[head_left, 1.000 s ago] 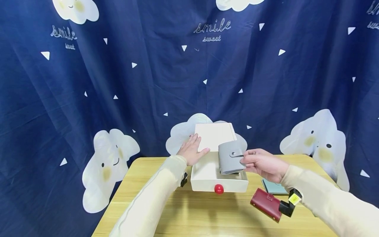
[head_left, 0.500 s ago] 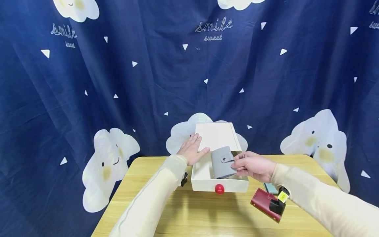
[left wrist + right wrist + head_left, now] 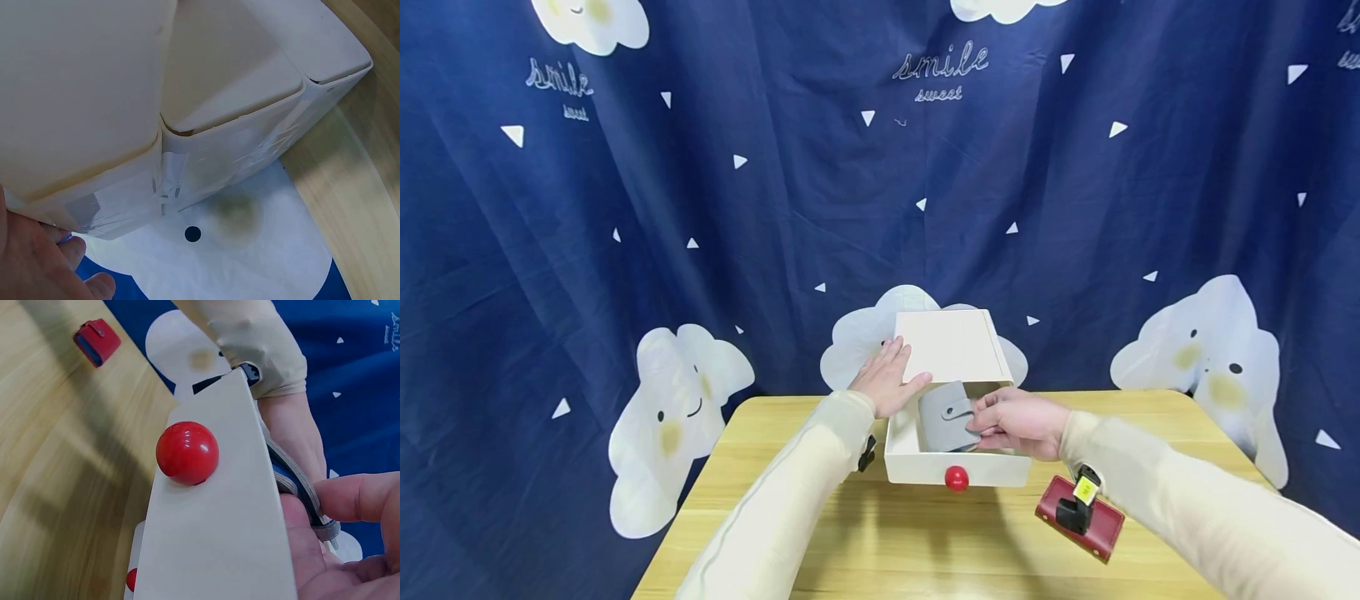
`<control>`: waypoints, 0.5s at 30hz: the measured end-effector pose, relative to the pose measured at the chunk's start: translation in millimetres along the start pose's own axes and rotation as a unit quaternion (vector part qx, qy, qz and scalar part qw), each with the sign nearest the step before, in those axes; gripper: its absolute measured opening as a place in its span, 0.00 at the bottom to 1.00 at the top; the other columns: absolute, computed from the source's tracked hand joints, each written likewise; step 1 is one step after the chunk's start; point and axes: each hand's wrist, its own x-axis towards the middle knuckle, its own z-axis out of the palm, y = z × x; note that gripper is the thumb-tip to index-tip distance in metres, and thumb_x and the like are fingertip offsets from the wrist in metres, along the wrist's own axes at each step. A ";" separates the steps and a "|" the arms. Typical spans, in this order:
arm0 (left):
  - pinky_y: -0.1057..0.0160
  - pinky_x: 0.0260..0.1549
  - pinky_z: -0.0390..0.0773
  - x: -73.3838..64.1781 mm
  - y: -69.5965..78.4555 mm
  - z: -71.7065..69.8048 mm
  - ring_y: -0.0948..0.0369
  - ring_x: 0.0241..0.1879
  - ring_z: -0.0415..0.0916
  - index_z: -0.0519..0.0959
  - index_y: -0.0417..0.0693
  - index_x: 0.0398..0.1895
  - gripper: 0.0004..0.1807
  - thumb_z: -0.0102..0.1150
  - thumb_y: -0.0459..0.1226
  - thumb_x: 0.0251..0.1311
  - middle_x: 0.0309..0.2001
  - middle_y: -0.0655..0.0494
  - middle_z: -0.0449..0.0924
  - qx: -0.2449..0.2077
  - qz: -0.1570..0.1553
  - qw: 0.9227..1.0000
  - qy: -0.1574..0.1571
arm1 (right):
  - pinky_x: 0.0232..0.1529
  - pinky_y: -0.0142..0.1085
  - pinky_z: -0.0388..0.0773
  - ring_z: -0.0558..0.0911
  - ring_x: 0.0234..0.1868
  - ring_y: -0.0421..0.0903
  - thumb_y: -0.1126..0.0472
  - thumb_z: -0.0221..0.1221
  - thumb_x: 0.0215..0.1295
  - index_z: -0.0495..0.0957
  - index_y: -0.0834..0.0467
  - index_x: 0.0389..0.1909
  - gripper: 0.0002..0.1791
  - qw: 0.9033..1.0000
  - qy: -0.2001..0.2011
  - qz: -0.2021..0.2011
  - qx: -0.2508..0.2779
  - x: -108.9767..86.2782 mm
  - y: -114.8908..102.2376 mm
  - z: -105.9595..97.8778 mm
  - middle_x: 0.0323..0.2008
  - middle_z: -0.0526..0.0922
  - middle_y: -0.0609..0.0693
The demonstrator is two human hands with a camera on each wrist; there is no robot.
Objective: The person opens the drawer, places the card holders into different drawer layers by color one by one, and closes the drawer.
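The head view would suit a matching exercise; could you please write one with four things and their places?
1. Grey wallet
2. Red wallet
3. Red knob
4. Left hand

A. On the drawer's front
B. At the white drawer unit's left edge
C. On the wood-grain table
D. Held by the right hand

Pairs: 1-D, 2-C, 3-A, 4-B

Grey rectangular leather-look wallet [image 3: 942, 423]: matt. White box-shaped plastic drawer [image 3: 917, 469]: smooth. Round red plastic-looking knob [image 3: 187, 453]: glossy. Dark-red rectangular leather-look wallet [image 3: 1105, 532]: slight sheen. Pale wood-grain bench [image 3: 880, 550]: smooth. Navy-blue cloth curtain [image 3: 790, 133]: matt.
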 end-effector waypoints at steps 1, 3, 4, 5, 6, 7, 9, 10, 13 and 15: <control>0.49 0.64 0.43 -0.5 0.6 -0.8 0.57 0.69 0.33 0.49 0.47 0.71 0.45 0.26 0.67 0.59 0.72 0.51 0.38 -0.001 0.001 1.000 0.000 | 0.40 0.35 0.78 0.75 0.34 0.45 0.69 0.55 0.59 0.68 0.71 0.42 0.13 1.000 -0.003 0.000 -0.001 2.0 0.8 0.4 0.36 0.76 0.55; 0.49 0.64 0.43 -1.5 1.9 -2.5 0.56 0.69 0.33 0.49 0.46 0.71 0.44 0.27 0.66 0.60 0.72 0.51 0.38 -0.004 0.001 1.000 0.000 | 0.40 0.35 0.77 0.76 0.35 0.45 0.69 0.55 0.59 0.69 0.72 0.44 0.14 1.000 -0.007 0.001 -0.002 6.3 2.4 1.7 0.37 0.77 0.55; 0.49 0.64 0.43 -1.9 2.5 -3.3 0.56 0.69 0.33 0.49 0.46 0.71 0.44 0.27 0.66 0.60 0.72 0.51 0.38 -0.004 0.002 1.000 0.000 | 0.40 0.35 0.77 0.76 0.34 0.45 0.69 0.55 0.59 0.70 0.71 0.44 0.13 1.000 -0.009 0.003 -0.003 8.3 2.9 2.7 0.36 0.77 0.55; 0.50 0.64 0.43 -2.3 3.2 -4.0 0.56 0.69 0.33 0.49 0.46 0.71 0.44 0.27 0.66 0.60 0.72 0.51 0.38 -0.003 0.001 1.000 -0.002 | 0.39 0.34 0.77 0.75 0.33 0.44 0.69 0.55 0.59 0.70 0.71 0.42 0.12 1.000 -0.011 0.006 -0.004 10.4 3.2 4.0 0.34 0.76 0.54; 0.50 0.64 0.43 -2.7 4.0 -4.8 0.56 0.69 0.33 0.49 0.46 0.71 0.44 0.28 0.66 0.60 0.72 0.51 0.38 -0.005 0.001 1.000 -0.002 | 0.38 0.34 0.77 0.74 0.32 0.43 0.69 0.55 0.59 0.70 0.70 0.39 0.10 1.000 -0.012 0.009 -0.006 12.3 3.3 5.4 0.31 0.74 0.53; 0.50 0.64 0.43 -3.0 4.5 -5.3 0.56 0.69 0.33 0.49 0.45 0.71 0.44 0.28 0.66 0.60 0.72 0.51 0.38 -0.004 0.002 1.000 -0.002 | 0.38 0.33 0.77 0.73 0.31 0.43 0.69 0.55 0.59 0.70 0.69 0.38 0.09 1.000 -0.013 0.011 -0.008 14.0 3.4 6.8 0.31 0.74 0.53; 0.51 0.64 0.42 -3.7 5.4 -6.1 0.56 0.69 0.33 0.49 0.45 0.71 0.44 0.28 0.65 0.61 0.72 0.50 0.38 -0.007 0.002 1.000 -0.003 | 0.37 0.33 0.77 0.74 0.31 0.42 0.69 0.55 0.58 0.71 0.68 0.36 0.07 1.000 -0.012 0.015 -0.012 16.4 2.6 9.7 0.30 0.75 0.53; 0.51 0.64 0.42 -3.9 5.8 -6.2 0.56 0.69 0.33 0.49 0.45 0.71 0.44 0.29 0.65 0.61 0.72 0.50 0.39 -0.007 0.002 1.000 -0.003 | 0.37 0.33 0.77 0.75 0.31 0.43 0.69 0.55 0.58 0.70 0.68 0.36 0.07 1.000 -0.011 0.018 -0.014 17.6 2.0 11.0 0.31 0.75 0.53; 0.52 0.64 0.42 -4.2 5.9 -5.7 0.56 0.69 0.33 0.49 0.46 0.71 0.43 0.29 0.65 0.61 0.72 0.50 0.39 -0.005 0.001 1.000 -0.002 | 0.38 0.34 0.78 0.76 0.32 0.44 0.70 0.55 0.58 0.70 0.68 0.35 0.06 0.999 -0.004 0.029 -0.023 21.9 -0.2 14.4 0.33 0.77 0.55; 0.53 0.64 0.42 -4.0 5.2 -4.6 0.56 0.69 0.33 0.49 0.46 0.71 0.43 0.29 0.65 0.61 0.72 0.50 0.39 -0.003 0.001 1.000 0.000 | 0.37 0.35 0.78 0.76 0.31 0.44 0.70 0.56 0.57 0.70 0.67 0.33 0.05 0.999 0.000 0.037 -0.033 25.3 -2.4 16.7 0.31 0.77 0.55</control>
